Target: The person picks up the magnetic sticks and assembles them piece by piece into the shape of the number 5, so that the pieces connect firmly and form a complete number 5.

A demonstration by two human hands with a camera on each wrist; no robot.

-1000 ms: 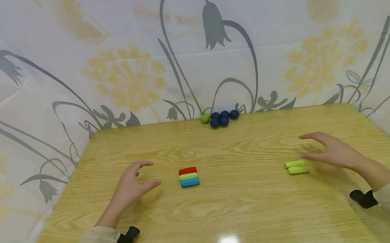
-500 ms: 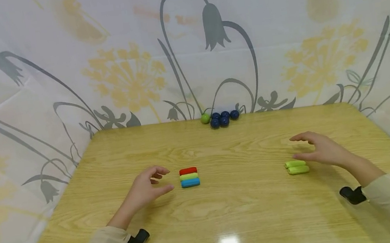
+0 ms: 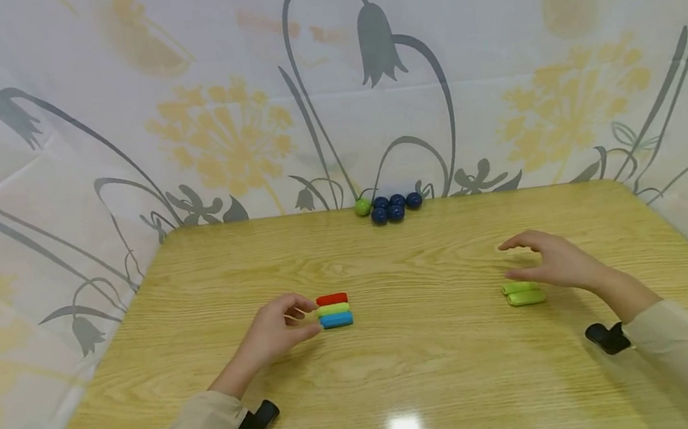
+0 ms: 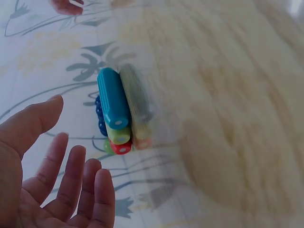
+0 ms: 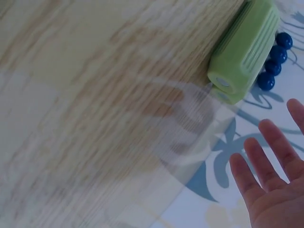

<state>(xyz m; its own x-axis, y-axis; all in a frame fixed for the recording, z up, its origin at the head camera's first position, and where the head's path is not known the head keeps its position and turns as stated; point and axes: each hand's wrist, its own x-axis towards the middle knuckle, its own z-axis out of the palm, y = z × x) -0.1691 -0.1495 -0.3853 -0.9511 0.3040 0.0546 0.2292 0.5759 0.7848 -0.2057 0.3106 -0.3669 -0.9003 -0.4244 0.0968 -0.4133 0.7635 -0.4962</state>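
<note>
Side by side on the wooden table lie a red rod point(image 3: 332, 299), a yellow-green rod point(image 3: 334, 310) and a blue rod point(image 3: 337, 320). My left hand point(image 3: 277, 330) is at their left ends, thumb and fingers apart on either side. In the left wrist view the blue rod point(image 4: 113, 97) is ribbed, with a small pale disc in its end. At the right, two green rods point(image 3: 526, 298) lie together. My right hand point(image 3: 549, 263) hovers just behind and right of them, fingers spread and holding nothing. A green rod point(image 5: 247, 45) looms large in the right wrist view.
At the table's back edge sit several dark blue balls point(image 3: 396, 213) and one green ball point(image 3: 362, 207). Behind them hangs a white cloth point(image 3: 468, 118) with grey and yellow flowers. Black camera mounts point(image 3: 259, 420) are on both wrists.
My left hand has moved right, up to the ends of the three rods. My right hand has shifted left and slightly farther back, over the green rods. The rods and balls have stayed put.
</note>
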